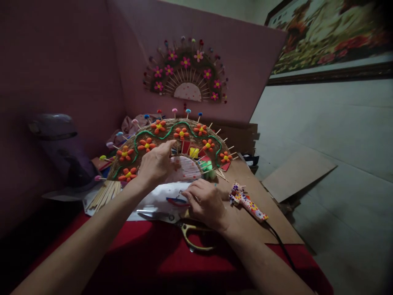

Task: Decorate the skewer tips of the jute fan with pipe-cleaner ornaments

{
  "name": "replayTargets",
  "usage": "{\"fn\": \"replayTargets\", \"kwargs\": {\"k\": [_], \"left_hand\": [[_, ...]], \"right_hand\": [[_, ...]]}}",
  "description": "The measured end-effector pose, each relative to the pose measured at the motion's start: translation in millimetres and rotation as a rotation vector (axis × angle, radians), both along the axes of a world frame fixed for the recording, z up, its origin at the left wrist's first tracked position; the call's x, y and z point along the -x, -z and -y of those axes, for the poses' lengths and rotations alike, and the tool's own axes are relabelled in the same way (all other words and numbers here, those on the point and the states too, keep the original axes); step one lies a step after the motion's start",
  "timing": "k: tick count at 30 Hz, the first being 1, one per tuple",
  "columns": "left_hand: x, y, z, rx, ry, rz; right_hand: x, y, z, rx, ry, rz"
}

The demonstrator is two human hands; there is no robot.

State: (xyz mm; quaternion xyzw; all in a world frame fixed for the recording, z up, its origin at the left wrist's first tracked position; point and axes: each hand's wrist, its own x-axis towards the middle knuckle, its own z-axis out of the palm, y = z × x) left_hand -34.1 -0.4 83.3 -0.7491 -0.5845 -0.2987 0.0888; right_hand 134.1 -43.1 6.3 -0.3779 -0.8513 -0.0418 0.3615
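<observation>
A fan-shaped craft (167, 139) stands upright, with orange flowers, a green wavy cord and small pom-poms on sticks along its left and top edge. Bare sticks show along its right edge. My left hand (156, 164) is closed on the craft near its inner arch, above the pale half-round base (187, 169). Low in front of the base is my right hand (206, 203), fingers curled together; what they hold, if anything, is too small to tell. Gold-handled scissors (184, 229) lie partly beneath my right hand.
A patterned glue gun (248, 205) with a black cord rests on cardboard (276, 225) at the right. Loose wooden sticks (106, 194) lie at the left on the red-covered table (138, 254). A similar fan with pink flowers (186, 62) hangs on a panel behind.
</observation>
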Motion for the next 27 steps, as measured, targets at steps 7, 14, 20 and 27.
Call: {"fn": "replayTargets", "kwargs": {"k": [7, 14, 20, 27], "left_hand": [[-21.5, -19.4, 2.0, -0.145, 0.033, 0.117], [-59.4, -12.7, 10.5, -0.164, 0.183, 0.065], [-66.7, -3.6, 17.9, -0.195, 0.265, -0.006], [-42.0, 2.0, 15.8, -0.475, 0.39, 0.239]], "right_hand": [[1.7, -0.2, -12.8, 0.558, -0.059, -0.987], [-2.8, -4.1, -20.7, 0.995, -0.662, -1.565], [-5.7, -0.5, -29.2, 1.046, -0.717, -1.75], [-10.2, -3.8, -32.5, 1.068, -0.615, -1.881]]}}
